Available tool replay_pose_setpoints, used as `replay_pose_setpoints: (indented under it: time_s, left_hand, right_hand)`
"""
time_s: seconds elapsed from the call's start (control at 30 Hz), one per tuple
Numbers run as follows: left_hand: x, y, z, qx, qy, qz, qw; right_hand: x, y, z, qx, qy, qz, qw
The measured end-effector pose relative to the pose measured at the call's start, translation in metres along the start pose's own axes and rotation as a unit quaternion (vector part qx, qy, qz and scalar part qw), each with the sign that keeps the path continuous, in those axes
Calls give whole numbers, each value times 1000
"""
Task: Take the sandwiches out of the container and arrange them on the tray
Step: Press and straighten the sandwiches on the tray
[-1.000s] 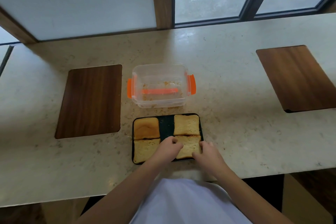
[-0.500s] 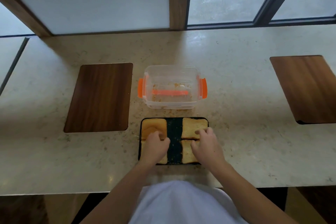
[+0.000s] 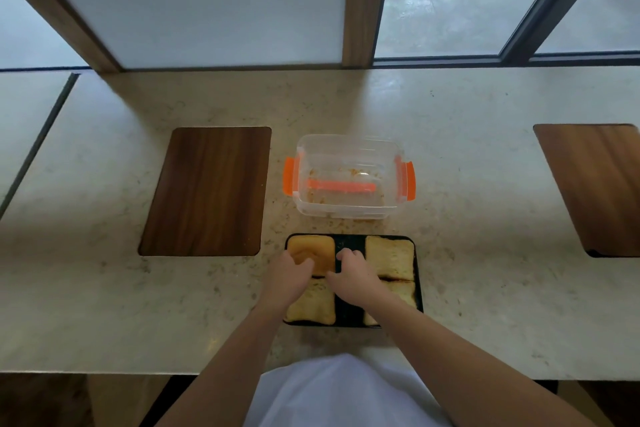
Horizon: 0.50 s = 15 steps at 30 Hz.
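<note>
Four sandwiches lie on the black tray (image 3: 418,274) at 6 o'clock on the counter (image 3: 485,184), two on each side of a bare middle strip; the clear container (image 3: 348,177) with orange clips stands just beyond at 12 o'clock, holding only crumbs. The left hand (image 3: 289,276) rests on the far-left sandwich (image 3: 310,250), fingers curled loosely — its grip closes on nothing visible; the right hand (image 3: 353,274) lies over the middle strip, fingers bent, holding nothing. A wooden board (image 3: 207,191) sits at 10 o'clock.
</note>
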<state>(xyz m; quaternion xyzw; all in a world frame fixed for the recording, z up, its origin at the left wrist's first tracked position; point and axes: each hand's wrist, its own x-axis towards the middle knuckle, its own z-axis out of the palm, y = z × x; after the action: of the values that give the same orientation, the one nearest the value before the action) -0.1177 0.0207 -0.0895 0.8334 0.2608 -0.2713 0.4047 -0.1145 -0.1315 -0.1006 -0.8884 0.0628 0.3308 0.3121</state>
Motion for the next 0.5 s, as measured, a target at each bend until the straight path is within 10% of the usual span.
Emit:
replay_pose_setpoints:
  time_s: [0.5]
  left_hand:
    - [4, 5, -7, -43, -13, 24, 999]
  right_hand:
    - [9, -3, 7, 37, -23, 31, 999]
